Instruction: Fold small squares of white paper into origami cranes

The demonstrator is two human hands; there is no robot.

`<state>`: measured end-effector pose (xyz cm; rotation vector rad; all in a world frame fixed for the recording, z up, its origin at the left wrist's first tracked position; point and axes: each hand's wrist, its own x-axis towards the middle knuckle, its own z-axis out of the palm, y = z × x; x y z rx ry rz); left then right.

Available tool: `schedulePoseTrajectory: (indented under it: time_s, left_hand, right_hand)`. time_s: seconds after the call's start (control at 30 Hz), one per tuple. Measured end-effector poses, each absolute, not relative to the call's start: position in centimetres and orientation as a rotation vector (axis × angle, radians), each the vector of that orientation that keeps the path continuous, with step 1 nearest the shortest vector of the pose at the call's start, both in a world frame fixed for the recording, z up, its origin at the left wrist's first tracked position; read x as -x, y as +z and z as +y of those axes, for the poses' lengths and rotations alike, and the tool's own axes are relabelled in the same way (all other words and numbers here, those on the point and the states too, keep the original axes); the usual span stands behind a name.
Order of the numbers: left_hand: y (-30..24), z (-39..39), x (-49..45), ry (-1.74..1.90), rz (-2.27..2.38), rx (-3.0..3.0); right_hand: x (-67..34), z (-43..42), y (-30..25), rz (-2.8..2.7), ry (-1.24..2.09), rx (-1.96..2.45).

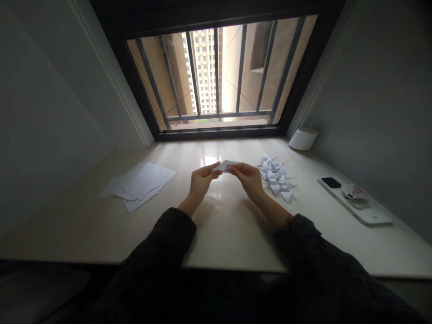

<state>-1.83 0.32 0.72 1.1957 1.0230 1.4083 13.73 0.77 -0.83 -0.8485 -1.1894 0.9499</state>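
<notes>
Between my two hands is a small folded piece of white paper [225, 165], held up above the countertop. My left hand [202, 178] pinches its left end between thumb and fingers. On the right end, my right hand [248, 176] grips it the same way, with the fingertips close to the middle. Just beyond my right hand lies a cluster of white folded-paper figures [275, 175] with thin pointed ends. Loose sheets of white paper [145, 180] lie overlapping to the left of my left hand.
A phone [357, 202] with a cartoon grip on its back lies at the right. Near the window's right corner a white cup-shaped object [303, 138] rests by the wall. The pale countertop [222, 243] ends at a front edge near me; a barred window [219, 76] stands behind.
</notes>
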Motion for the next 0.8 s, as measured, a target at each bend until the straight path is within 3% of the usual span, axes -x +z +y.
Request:
schedulePoseTrajectory:
  time_s: [0.8]
  left_hand:
    - [0.04, 0.11, 1.21, 1.412, 0.962, -1.064]
  right_hand:
    - [-13.38, 0.65, -0.97, -1.078, 0.958, 0.843]
